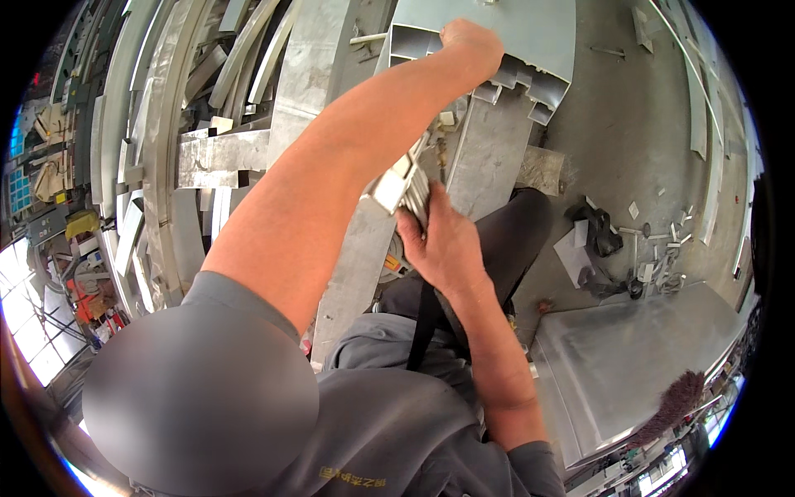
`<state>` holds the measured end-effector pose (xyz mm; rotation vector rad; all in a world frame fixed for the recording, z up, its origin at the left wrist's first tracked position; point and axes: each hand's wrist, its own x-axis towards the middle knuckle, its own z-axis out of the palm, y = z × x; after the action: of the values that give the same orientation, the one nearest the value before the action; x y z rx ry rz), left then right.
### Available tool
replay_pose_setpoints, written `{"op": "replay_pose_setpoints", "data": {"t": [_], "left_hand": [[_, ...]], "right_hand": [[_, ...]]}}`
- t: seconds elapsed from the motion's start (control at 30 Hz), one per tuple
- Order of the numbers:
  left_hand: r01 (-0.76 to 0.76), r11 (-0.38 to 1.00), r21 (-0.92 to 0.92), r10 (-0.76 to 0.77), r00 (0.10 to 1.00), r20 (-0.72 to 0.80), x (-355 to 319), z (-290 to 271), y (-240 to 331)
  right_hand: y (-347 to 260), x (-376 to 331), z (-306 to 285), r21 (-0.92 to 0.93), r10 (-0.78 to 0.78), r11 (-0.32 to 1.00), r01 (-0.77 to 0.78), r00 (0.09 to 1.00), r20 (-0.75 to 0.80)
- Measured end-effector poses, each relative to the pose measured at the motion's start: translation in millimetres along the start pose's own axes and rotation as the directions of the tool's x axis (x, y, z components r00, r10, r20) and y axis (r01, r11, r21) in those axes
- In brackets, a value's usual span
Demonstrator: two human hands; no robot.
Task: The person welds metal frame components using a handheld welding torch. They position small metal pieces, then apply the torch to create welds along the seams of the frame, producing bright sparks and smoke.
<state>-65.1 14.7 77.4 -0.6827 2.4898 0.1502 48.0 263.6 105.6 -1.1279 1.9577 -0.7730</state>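
Observation:
My left hand [474,48] reaches far forward, its fingers curled into a closed grip at the end of a wide grey metal profile [530,31]. What those fingers hold, if anything, is hidden. The profile's cut end, with several hollow chambers, faces me. Nearer to my body, my right hand [447,244] is closed around a bundle of short, pale metal pieces [406,186]. Its thumb presses along the side of the bundle. My left forearm passes above the bundle and covers part of it. Below the profile, a flat metal beam [489,157] runs between my arms and my knee.
Long metal bars [157,149] are stacked on the left. A short square tube [214,159] juts toward me. Metal offcuts [654,253] and a black bag [603,232] lie on the floor at right. A large grey metal box [633,356] and a dark brush [675,406] are at lower right.

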Motion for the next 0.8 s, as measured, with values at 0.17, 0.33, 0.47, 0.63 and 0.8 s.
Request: {"op": "replay_pose_setpoints", "data": {"t": [0.17,0.33,0.47,0.63,0.8], "left_hand": [[-0.018,0.995,-0.103,0.009,0.996,-0.084,-1,-5,-5],[0.049,0.969,-0.242,-0.101,0.973,-0.206,21,-12,-60],[0.025,0.899,-0.438,-0.206,0.906,-0.37,25,-8,-70],[-0.109,0.814,-0.571,-0.291,0.774,-0.562,54,4,-54],[-0.211,0.861,-0.463,-0.155,0.758,-0.634,77,-4,-63]], "right_hand": [[12,-14,1,0.073,-0.032,0.997,0.031,0.999,0.022],[6,-22,-43,0.171,0.113,0.976,-0.135,0.985,0.131],[21,-29,-69,0.254,0.193,0.945,-0.205,0.979,0.07],[32,-34,-95,0.428,0.248,0.872,-0.237,0.968,0.032],[60,-42,-97,0.487,0.258,0.846,-0.217,0.966,-0.018]]}}
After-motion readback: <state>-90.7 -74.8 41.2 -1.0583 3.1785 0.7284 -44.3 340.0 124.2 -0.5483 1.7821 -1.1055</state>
